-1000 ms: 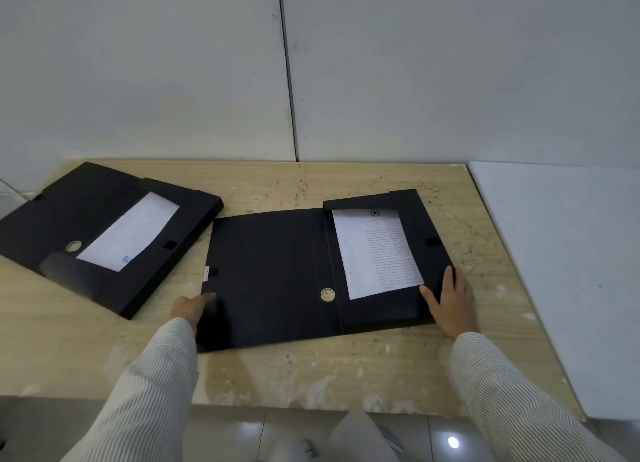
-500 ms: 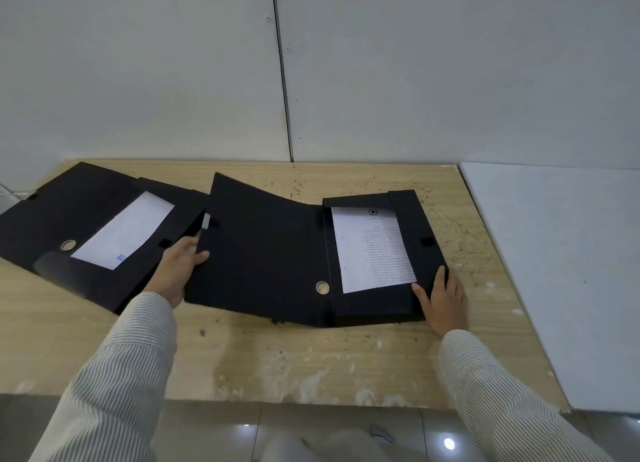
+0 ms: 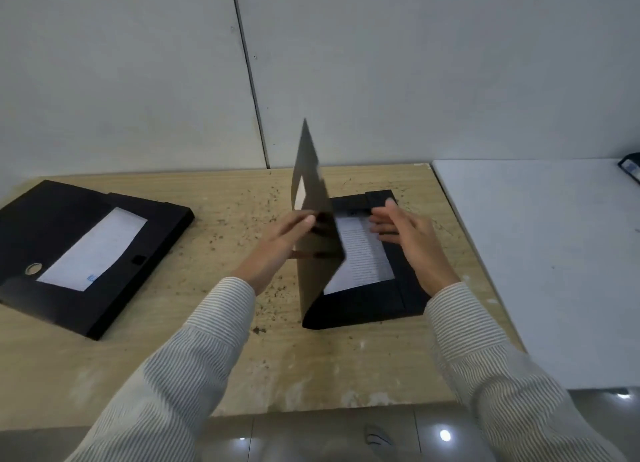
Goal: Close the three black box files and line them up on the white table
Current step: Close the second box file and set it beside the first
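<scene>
A black box file (image 3: 367,305) lies on the wooden table (image 3: 242,368) in the middle, with a printed white sheet (image 3: 360,257) inside. Its lid (image 3: 311,219) stands almost upright, seen nearly edge-on. My left hand (image 3: 280,243) grips the lid's free edge. Hovering over the file's right side, my right hand (image 3: 408,240) has its fingers spread and holds nothing. A second black box file (image 3: 69,288) lies open at the left, with a white sheet (image 3: 93,250) inside. The white table (image 3: 540,271) adjoins on the right.
A dark object (image 3: 631,168) with a pale label pokes in at the white table's far right edge. A grey panelled wall (image 3: 311,63) rises right behind both tables. Glossy floor tiles (image 3: 311,437) show below the wooden table's front edge.
My left hand has swung the middle file's lid up from flat on the table to nearly vertical. My right hand has lifted off the file's right front corner and moved over it.
</scene>
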